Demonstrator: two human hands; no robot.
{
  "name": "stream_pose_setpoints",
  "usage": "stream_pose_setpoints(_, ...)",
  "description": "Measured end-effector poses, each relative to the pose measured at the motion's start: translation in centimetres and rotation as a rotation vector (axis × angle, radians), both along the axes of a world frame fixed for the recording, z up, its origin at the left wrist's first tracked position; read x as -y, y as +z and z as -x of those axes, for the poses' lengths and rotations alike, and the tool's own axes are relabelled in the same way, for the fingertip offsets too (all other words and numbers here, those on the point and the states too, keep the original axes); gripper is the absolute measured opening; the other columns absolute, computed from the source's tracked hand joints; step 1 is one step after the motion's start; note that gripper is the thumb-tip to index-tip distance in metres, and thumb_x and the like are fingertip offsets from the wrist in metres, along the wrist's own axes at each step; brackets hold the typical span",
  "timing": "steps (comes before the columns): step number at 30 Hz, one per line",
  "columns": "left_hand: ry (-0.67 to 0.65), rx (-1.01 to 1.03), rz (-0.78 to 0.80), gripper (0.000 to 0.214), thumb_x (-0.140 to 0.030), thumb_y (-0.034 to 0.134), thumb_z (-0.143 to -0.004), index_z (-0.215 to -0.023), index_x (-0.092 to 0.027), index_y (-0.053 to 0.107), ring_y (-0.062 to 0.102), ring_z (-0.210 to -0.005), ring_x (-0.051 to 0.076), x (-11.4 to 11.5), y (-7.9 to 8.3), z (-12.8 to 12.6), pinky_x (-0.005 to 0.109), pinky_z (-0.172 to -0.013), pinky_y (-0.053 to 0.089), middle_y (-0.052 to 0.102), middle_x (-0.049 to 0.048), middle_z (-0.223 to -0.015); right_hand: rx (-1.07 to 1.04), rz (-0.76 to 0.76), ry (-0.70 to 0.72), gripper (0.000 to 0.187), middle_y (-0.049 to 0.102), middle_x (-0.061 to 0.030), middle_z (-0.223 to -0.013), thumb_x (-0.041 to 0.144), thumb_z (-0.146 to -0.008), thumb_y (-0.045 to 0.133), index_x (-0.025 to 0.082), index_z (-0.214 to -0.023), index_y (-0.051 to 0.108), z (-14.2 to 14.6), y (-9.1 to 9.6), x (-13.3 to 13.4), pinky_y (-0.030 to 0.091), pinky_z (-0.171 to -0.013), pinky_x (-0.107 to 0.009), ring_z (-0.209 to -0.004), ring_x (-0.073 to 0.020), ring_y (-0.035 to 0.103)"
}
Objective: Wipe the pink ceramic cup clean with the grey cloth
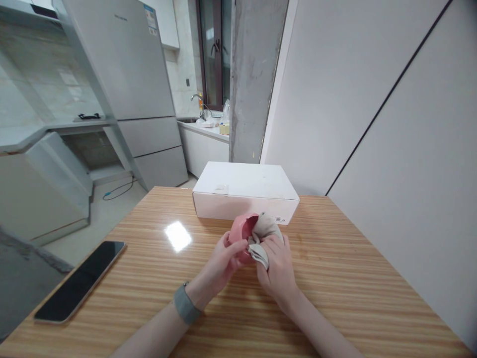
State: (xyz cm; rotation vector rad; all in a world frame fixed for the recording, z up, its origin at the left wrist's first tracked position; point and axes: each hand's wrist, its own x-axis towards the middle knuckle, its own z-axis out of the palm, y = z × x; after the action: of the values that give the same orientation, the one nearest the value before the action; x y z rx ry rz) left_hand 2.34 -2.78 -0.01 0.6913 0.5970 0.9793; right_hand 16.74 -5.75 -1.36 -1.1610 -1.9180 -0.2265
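Observation:
My left hand (222, 260) grips a small pink cup (242, 232), tipped on its side above the wooden table (149, 278). My right hand (278, 266) holds a crumpled beige cloth (263, 233) pressed into the cup's opening. Both hands meet just in front of a closed white box (244, 189). A grey band sits on my left wrist.
A dark phone (80, 281) lies flat near the table's left edge. A white wall runs along the right side. Beyond the table stand a grey fridge (137, 89), a concrete pillar (255, 74) and a counter with a sink (203, 124).

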Motion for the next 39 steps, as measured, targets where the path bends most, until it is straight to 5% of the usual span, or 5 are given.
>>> stream_pose_setpoints(5,-0.108,0.009,-0.05,0.045,-0.049,0.064,-0.082,-0.111,-0.016,0.068,0.062,-0.097,0.021,-0.7,0.2,0.9,0.03,-0.087,0.049,0.07,0.0082,-0.104,0.085,-0.129,0.201,0.011,0.05,-0.0034,-0.062,0.02,-0.079,0.045,0.021,-0.069,0.049,-1.4,1.1,0.1,0.038,-0.071,-0.043,-0.067,-0.0217,0.047)
stream_pose_setpoints(14,-0.274,-0.512,-0.167,0.04,-0.051,0.072,-0.072,-0.069,-0.013,0.062,0.045,-0.049,0.009,-1.6,0.3,3.1,0.019,-0.043,0.03,0.055,-0.0005,-0.058,0.159,-0.076,0.411,0.009,0.05,-0.0026,-0.059,0.023,-0.075,0.045,0.022,-0.067,0.048,-3.1,1.2,0.4,0.041,-0.069,-0.043,-0.063,-0.0202,0.046)
stream_pose_setpoints(23,0.024,-0.575,-0.124,0.044,-0.047,0.071,-0.065,-0.091,-0.011,0.066,0.065,-0.066,0.021,-1.2,1.7,2.6,0.029,-0.053,0.052,0.071,0.0101,-0.081,0.102,0.007,0.22,0.014,0.056,-0.0067,-0.072,0.021,-0.084,0.041,0.019,-0.077,0.053,-1.0,0.1,0.3,0.038,-0.079,-0.046,-0.078,-0.0247,0.049)
stream_pose_setpoints(29,0.212,-0.338,-0.073,0.035,-0.037,0.077,-0.063,-0.087,-0.015,0.062,0.06,-0.062,0.014,-0.1,0.3,0.9,0.024,-0.056,0.051,0.067,0.0026,-0.076,-0.067,0.026,0.077,0.015,0.055,-0.0068,-0.077,0.018,-0.086,0.04,0.019,-0.08,0.053,0.0,-0.4,0.1,0.035,-0.075,-0.043,-0.08,-0.025,0.049)
stream_pose_setpoints(39,-0.184,-0.251,0.093,0.045,-0.055,0.066,-0.078,-0.098,-0.015,0.069,0.057,-0.062,0.013,-1.0,-1.2,1.3,0.022,-0.052,0.043,0.069,0.004,-0.081,-0.001,0.035,0.473,0.017,0.053,-0.0049,-0.067,0.025,-0.084,0.041,0.022,-0.07,0.05,-4.2,0.6,-0.8,0.043,-0.072,-0.045,-0.069,-0.0227,0.05)
